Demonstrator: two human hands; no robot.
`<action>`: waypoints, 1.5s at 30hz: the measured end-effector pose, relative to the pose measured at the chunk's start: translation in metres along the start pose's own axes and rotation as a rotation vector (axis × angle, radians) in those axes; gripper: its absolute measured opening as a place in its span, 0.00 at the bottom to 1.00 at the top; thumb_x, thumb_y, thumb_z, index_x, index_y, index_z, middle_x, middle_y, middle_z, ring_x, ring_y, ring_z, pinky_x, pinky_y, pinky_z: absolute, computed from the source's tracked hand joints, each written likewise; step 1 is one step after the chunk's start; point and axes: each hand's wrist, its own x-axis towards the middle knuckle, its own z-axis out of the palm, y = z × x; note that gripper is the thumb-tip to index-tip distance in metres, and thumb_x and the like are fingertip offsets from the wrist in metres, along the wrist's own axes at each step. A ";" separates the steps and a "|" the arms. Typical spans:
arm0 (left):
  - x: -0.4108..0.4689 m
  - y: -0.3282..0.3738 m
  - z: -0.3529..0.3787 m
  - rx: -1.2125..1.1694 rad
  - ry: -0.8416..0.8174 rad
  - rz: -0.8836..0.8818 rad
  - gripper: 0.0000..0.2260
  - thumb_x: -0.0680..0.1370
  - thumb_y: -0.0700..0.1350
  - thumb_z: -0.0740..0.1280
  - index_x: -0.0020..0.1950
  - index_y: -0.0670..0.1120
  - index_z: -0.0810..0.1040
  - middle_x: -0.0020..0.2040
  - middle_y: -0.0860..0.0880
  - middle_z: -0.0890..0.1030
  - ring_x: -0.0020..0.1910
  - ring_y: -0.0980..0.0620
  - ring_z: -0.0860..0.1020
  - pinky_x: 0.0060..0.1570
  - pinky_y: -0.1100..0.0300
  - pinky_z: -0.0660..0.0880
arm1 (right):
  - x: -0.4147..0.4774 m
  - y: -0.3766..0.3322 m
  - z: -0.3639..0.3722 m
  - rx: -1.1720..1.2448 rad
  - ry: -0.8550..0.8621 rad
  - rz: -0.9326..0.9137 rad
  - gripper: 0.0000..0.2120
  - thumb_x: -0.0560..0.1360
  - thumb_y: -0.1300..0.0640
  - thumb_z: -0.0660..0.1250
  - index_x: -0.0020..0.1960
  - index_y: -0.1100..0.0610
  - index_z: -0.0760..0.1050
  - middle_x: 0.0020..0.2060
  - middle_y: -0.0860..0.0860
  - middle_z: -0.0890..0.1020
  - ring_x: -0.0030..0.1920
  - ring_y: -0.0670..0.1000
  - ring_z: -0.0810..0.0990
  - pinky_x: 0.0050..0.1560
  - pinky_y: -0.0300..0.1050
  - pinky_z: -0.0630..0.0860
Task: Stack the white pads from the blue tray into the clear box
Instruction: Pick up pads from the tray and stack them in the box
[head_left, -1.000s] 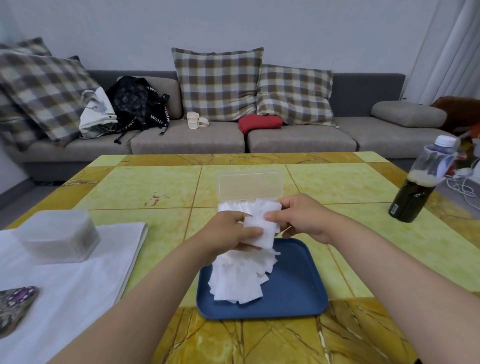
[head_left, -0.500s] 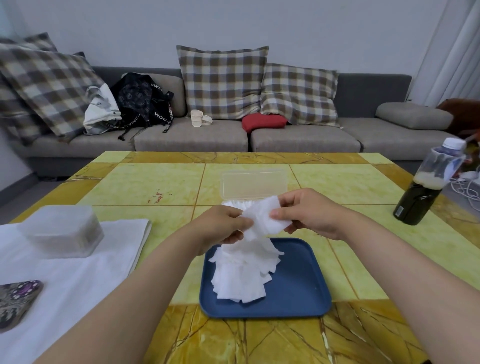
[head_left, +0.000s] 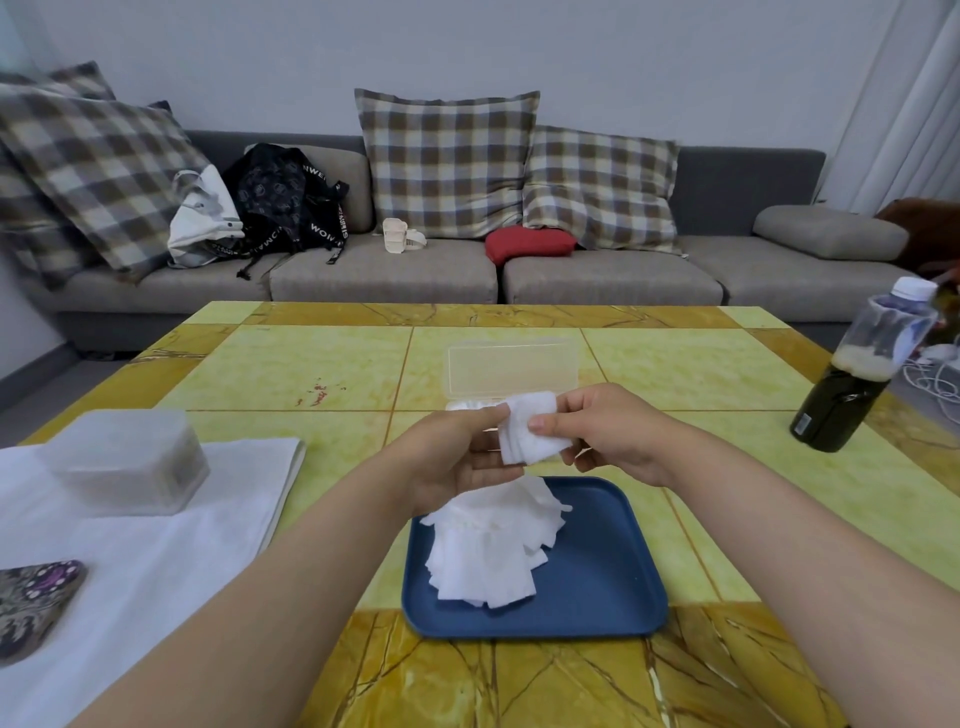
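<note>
Small stack of white pads (head_left: 530, 436) held above the blue tray (head_left: 597, 616).
Each grip, left hand (head_left: 457, 462) and right hand (head_left: 618, 436), is clamped on one edge, probably to align it for the clear box (head_left: 511, 369) just behind.

The pads (head_left: 530, 435) I pinch look soft and fibrous, the blue tray (head_left: 597, 587) matt plastic, the clear box (head_left: 511, 366) glossy plastic.

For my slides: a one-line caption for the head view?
Left hand and right hand hold white pads above the blue tray, near the open clear box.
</note>
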 end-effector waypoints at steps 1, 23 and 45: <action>0.001 0.000 0.001 -0.007 0.007 0.009 0.11 0.82 0.43 0.65 0.61 0.39 0.79 0.53 0.39 0.84 0.49 0.45 0.84 0.49 0.54 0.84 | -0.001 -0.001 0.000 0.015 0.013 0.007 0.07 0.75 0.58 0.74 0.49 0.62 0.83 0.30 0.50 0.81 0.28 0.48 0.74 0.31 0.42 0.72; -0.001 0.000 0.007 -0.079 -0.042 0.075 0.11 0.81 0.39 0.65 0.61 0.36 0.80 0.58 0.38 0.84 0.58 0.43 0.83 0.52 0.57 0.83 | -0.003 -0.007 0.001 -0.024 0.174 -0.043 0.10 0.71 0.56 0.78 0.49 0.59 0.84 0.32 0.52 0.80 0.24 0.46 0.70 0.24 0.39 0.64; 0.002 -0.001 0.004 -0.161 -0.006 0.082 0.13 0.82 0.35 0.61 0.63 0.34 0.78 0.60 0.36 0.83 0.61 0.41 0.81 0.49 0.57 0.83 | -0.002 -0.012 0.010 -0.105 0.285 -0.091 0.12 0.69 0.51 0.80 0.42 0.59 0.83 0.30 0.44 0.82 0.23 0.45 0.73 0.24 0.33 0.67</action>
